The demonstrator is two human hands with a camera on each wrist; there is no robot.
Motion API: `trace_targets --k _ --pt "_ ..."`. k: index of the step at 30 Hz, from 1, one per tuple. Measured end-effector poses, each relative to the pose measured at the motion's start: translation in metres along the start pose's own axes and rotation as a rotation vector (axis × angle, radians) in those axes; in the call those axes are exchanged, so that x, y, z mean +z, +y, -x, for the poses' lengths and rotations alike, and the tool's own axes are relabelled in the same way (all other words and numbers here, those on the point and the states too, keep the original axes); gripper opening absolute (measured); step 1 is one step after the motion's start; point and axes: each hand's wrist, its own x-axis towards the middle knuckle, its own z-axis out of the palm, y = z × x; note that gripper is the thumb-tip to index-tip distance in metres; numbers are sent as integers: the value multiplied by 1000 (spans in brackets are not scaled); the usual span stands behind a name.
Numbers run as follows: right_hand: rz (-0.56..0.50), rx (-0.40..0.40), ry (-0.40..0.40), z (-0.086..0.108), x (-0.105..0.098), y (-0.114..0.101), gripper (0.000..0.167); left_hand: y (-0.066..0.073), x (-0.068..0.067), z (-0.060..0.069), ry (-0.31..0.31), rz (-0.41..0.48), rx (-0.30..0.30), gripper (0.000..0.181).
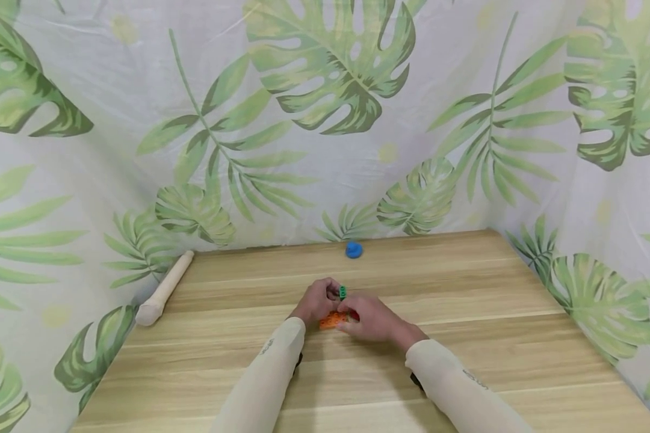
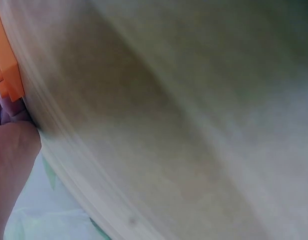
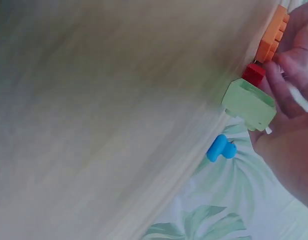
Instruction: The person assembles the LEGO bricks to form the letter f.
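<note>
An orange toy brick (image 1: 330, 320) with studs lies low between both hands over the middle of the table. My left hand (image 1: 315, 300) has curled fingers at its far side, and in the left wrist view those fingers meet the end of the orange brick (image 2: 9, 60). Thumb and fingers of my right hand (image 1: 374, 319) pinch its right end. Just beyond the fingertips is a green toy brick (image 1: 342, 292). The right wrist view has a small red brick (image 3: 253, 74) at the orange one's end and a light green brick (image 3: 248, 104) near the palm. Fingers partly hide the contacts.
A small blue toy (image 1: 354, 249) sits at the table's back edge. Along the left edge lies a pale, club-shaped wooden stick (image 1: 165, 290). Leaf-printed cloth (image 1: 336, 150) hangs behind and beside the wooden table (image 1: 222, 373).
</note>
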Motion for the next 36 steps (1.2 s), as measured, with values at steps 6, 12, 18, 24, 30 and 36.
trace_targets --k 6,12,18,24,30,36 --pt "97 13 -97 3 4 -7 39 0 0 0 -6 0 -25 21" --pt "149 38 -80 4 6 -13 24 2 1 0 -4 -9 -14 22" --pt "219 75 -79 8 1 -12 28 3 2 0 -4 -2 -10 23" --pt "261 127 -105 12 -5 -9 34 1 -1 2 -4 15 -35 27" --pt "245 115 -105 11 -4 -9 39 1 -1 1 -10 33 -17 30" --pt "251 115 -94 11 -2 -9 39 0 1 1 -13 17 36 34"
